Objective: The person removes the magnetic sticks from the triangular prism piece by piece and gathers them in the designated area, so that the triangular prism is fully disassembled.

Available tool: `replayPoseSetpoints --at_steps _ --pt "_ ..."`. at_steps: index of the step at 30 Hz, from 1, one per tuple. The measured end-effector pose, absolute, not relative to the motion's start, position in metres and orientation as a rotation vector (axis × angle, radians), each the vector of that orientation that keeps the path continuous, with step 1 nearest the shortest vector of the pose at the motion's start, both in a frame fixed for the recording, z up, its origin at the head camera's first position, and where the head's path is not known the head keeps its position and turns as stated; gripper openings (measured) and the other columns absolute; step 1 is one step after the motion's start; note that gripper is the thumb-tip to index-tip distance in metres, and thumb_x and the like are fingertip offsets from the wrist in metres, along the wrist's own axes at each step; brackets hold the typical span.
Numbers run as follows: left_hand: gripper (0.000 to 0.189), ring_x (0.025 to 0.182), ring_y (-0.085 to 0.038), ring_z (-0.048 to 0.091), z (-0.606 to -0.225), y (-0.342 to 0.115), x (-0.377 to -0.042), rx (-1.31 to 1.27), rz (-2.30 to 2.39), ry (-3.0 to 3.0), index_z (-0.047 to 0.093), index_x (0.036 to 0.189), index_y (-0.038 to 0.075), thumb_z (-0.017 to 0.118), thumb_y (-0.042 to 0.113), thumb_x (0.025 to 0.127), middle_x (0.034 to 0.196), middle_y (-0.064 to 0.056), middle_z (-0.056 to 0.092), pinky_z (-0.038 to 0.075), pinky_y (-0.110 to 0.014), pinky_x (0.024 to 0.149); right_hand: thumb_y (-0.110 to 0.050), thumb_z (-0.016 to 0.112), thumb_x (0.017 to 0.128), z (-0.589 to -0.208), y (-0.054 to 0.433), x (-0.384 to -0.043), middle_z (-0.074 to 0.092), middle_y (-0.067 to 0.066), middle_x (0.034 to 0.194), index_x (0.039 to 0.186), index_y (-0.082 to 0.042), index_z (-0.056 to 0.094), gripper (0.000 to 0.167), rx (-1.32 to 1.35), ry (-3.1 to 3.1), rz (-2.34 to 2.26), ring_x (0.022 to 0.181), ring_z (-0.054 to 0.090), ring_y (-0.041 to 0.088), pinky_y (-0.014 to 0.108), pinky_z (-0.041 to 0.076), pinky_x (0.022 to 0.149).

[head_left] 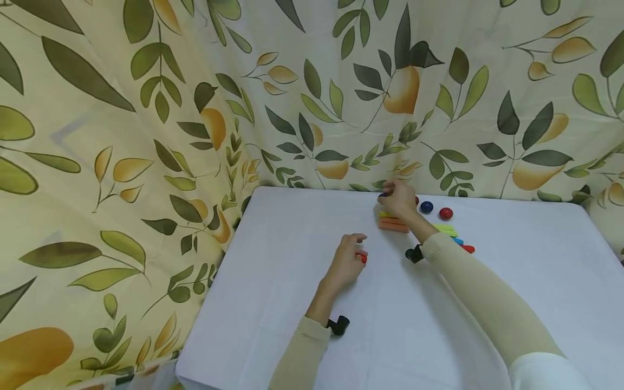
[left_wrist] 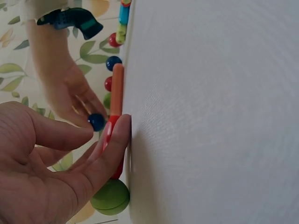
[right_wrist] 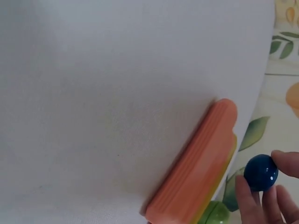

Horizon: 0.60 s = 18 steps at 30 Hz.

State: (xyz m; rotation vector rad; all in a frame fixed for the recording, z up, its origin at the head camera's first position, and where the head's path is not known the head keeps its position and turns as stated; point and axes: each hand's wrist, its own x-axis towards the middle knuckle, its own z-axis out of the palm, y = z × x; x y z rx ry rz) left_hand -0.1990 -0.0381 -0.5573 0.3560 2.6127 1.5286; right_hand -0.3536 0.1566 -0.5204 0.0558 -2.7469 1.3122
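My right hand [head_left: 400, 199] pinches a shiny dark blue ball [right_wrist: 261, 172] between thumb and fingertips, over the table's far edge. Just below it lies a stack of ridged orange sticks [head_left: 394, 225], with a yellow one [right_wrist: 218, 186] alongside and a green ball [right_wrist: 217, 213] close by. Nearer the middle of the table, my left hand [head_left: 343, 262] holds a red stick [head_left: 363, 258] low at the surface, thumb on one side and fingers on the other; much of the stick is hidden. A green ball [left_wrist: 110, 198] sits by its end, under the hand.
Along the far edge right of the right hand are a blue ball [head_left: 426, 207] and a red ball [head_left: 446, 213]. Yellow-green sticks [head_left: 446, 229], a blue stick [head_left: 457, 241] and a red stick [head_left: 468, 248] lie partly behind the right forearm. A leaf-patterned curtain [head_left: 292, 108] hangs behind the white table [head_left: 273, 281].
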Motion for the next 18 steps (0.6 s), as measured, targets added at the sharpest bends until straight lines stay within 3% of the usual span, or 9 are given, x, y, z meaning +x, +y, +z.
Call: replayPoseSetpoints --at_steps 18 --pt "0.046 0.107 -0.018 0.070 -0.556 -0.037 -0.198 0.368 1.588 2.574 0.054 0.143 0.005 0.048 -0.012 0.100 0.138 -0.015 0.051 0.058 -0.018 0.072 -0.006 0.076 0.088 -0.547 0.155 -0.372 0.071 0.021 0.113 0.129 0.005 0.062 0.045 0.056 -2.837 1.118 0.109 0.064 0.038 0.051 0.048 0.097"
